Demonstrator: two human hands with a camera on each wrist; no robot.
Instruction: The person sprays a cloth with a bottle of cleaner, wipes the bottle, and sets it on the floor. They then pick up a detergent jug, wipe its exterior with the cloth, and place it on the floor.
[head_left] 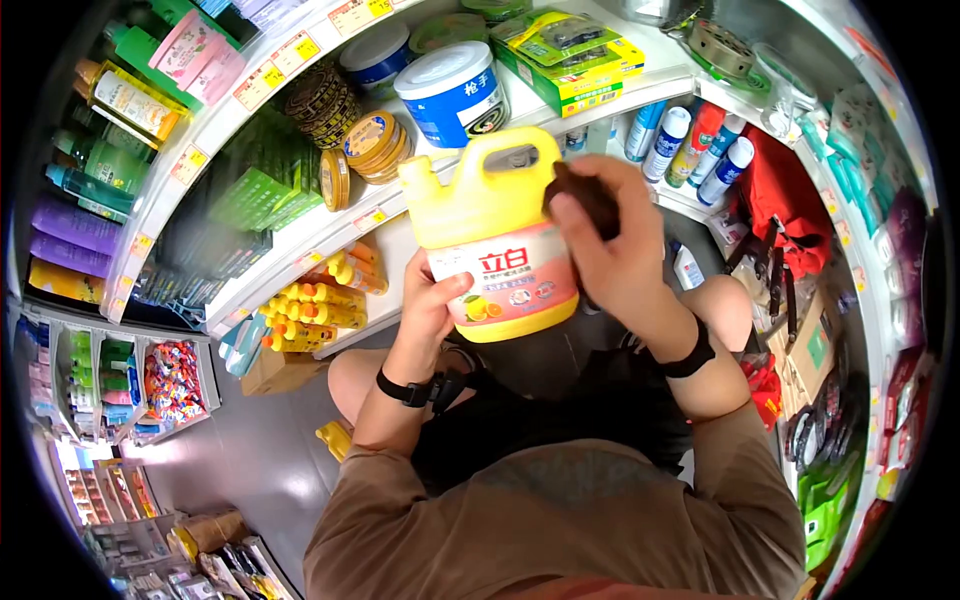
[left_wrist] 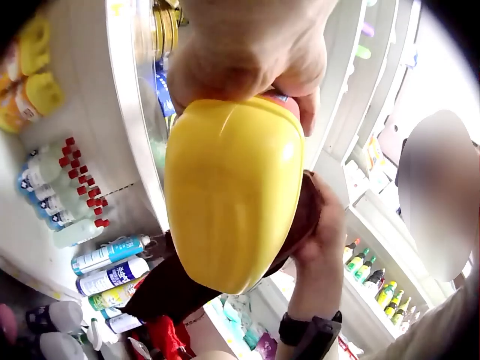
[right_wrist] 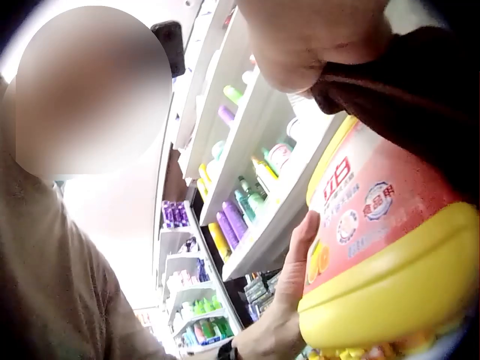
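A big yellow detergent jug (head_left: 490, 235) with a pink label and a moulded handle is held upright in front of the shelves. My left hand (head_left: 428, 300) grips its lower left side; the left wrist view shows the jug's yellow base (left_wrist: 232, 199) under that hand (left_wrist: 251, 52). My right hand (head_left: 612, 240) presses a dark brown cloth (head_left: 588, 197) against the jug's upper right side by the handle. In the right wrist view the cloth (right_wrist: 409, 94) lies on the jug (right_wrist: 390, 247), with the left hand (right_wrist: 296, 266) on its far side.
White shop shelves (head_left: 300, 225) stand close ahead with blue-and-white tubs (head_left: 452, 92), round tins (head_left: 375, 145), green boxes (head_left: 565, 60) and yellow bottles (head_left: 305, 310). Spray cans (head_left: 700, 145) and a red item (head_left: 785, 195) sit at the right. My knees (head_left: 355, 380) are bent above the grey floor.
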